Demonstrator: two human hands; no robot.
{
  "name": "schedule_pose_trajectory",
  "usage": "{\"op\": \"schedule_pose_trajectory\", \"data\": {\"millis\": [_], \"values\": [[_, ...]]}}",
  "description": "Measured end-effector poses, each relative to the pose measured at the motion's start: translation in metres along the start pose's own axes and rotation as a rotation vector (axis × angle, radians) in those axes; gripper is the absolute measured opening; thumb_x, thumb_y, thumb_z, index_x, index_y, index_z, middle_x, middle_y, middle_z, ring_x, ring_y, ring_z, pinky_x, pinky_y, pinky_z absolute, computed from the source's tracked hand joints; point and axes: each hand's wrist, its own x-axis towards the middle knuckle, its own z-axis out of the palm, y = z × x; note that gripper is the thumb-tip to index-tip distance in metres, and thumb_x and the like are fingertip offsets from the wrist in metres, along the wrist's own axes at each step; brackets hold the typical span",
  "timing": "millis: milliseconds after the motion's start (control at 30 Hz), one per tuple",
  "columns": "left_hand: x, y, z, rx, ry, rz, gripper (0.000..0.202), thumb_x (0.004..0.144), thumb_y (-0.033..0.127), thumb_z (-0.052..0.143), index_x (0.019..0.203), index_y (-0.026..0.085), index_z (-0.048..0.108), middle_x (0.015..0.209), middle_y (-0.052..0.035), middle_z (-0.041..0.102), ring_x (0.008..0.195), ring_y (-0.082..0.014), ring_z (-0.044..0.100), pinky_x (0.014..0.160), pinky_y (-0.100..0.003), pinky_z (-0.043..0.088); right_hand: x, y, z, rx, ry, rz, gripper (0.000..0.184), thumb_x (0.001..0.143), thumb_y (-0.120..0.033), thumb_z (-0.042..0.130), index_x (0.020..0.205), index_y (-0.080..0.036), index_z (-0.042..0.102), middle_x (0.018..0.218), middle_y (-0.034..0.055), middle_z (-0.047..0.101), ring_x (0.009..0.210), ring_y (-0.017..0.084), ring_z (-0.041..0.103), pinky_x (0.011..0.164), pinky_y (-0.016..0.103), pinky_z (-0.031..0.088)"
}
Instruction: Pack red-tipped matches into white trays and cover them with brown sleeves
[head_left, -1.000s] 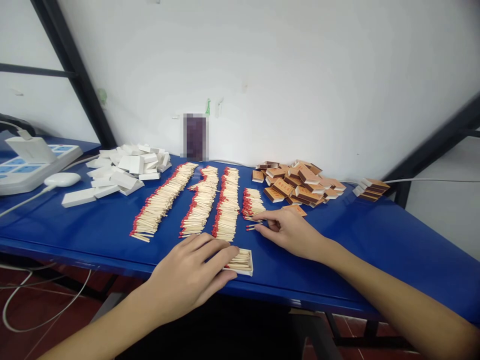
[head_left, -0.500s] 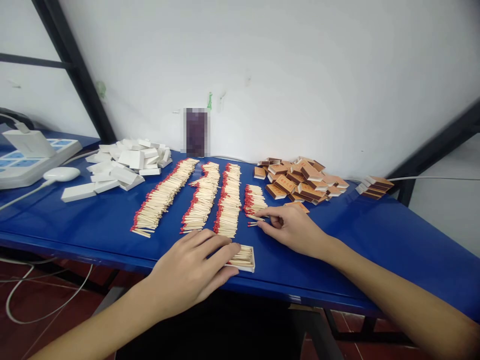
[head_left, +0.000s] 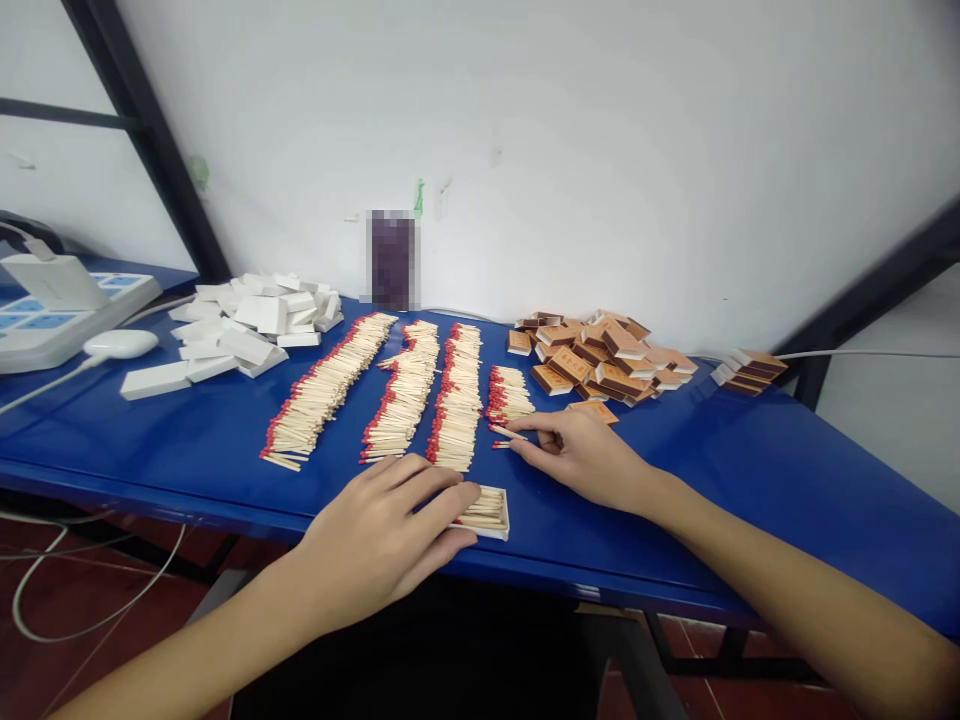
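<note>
My curled left hand clasps the matchbox tray; beyond it, my right hand pinches a match (a careless nudge could scatter the short match row).

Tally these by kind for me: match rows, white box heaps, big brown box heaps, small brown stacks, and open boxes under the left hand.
Match rows: 4
White box heap: 1
Big brown box heap: 1
Small brown stack: 1
Open box under the left hand: 1
Total: 8
</note>
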Motion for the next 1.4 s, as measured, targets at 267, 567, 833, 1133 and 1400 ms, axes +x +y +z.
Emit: {"op": "schedule_pose_trajectory", "data": {"millis": [267, 567, 833, 1133, 1400], "values": [[0.001, 0.0, 0.0, 0.007, 0.009, -0.001, 0.021, 0.1, 0.029, 0.054, 0.115, 0.017, 0.061, 0.105, -0.0072, 0.071, 0.093, -0.022, 0.066, 0.084, -0.037, 0.055, 0.002, 0.0, -0.001, -0.016, 0.005, -0.025, 0.029, 0.095, -0.037, 0.055, 0.104, -0.02, 0.077, 0.053, -0.0035, 0.053, 0.046, 0.011, 0.041, 0.051, 0.025, 0.027], [0.0, 0.0, 0.0, 0.007, 0.015, 0.002, 0.021, 0.101, 0.03, 0.052, 0.116, 0.017, 0.06, 0.106, -0.0066, 0.07, 0.094, -0.0229, 0.066, 0.084, -0.038, 0.054, -0.002, -0.011, -0.006, -0.064, 0.02, -0.041, 0.016, 0.086, -0.025, 0.06, 0.089, -0.02, 0.075, 0.051, -0.0052, 0.05, 0.045, 0.01, 0.041, 0.054, 0.024, 0.03], [0.0, 0.0, 0.0, -0.002, 0.0, 0.0, 0.021, 0.101, 0.029, 0.052, 0.116, 0.017, 0.059, 0.106, -0.0066, 0.07, 0.093, -0.023, 0.065, 0.083, -0.039, 0.054, -0.001, -0.009, -0.008, -0.094, 0.09, -0.024, 0.019, 0.088, -0.026, 0.056, 0.087, -0.018, 0.073, 0.051, -0.0041, 0.052, 0.047, 0.011, 0.044, 0.055, 0.025, 0.031], [0.001, -0.002, 0.002, -0.011, 0.0, 0.0, 0.022, 0.101, 0.029, 0.052, 0.118, 0.016, 0.058, 0.108, -0.0068, 0.07, 0.093, -0.0233, 0.065, 0.082, -0.04, 0.054, 0.0, -0.005, -0.005, -0.073, 0.13, -0.031, 0.023, 0.09, -0.024, 0.054, 0.087, -0.017, 0.076, 0.048, -0.0053, 0.05, 0.044, 0.01, 0.044, 0.053, 0.024, 0.031], [-0.001, -0.001, 0.001, -0.006, -0.009, 0.0, 0.022, 0.101, 0.03, 0.052, 0.117, 0.017, 0.058, 0.108, -0.0067, 0.07, 0.093, -0.0235, 0.065, 0.082, -0.04, 0.054, 0.0, -0.005, -0.003, -0.026, 0.175, -0.036, 0.023, 0.091, -0.027, 0.053, 0.086, -0.017, 0.073, 0.046, -0.0062, 0.045, 0.042, 0.01, 0.04, 0.05, 0.024, 0.03]]}}
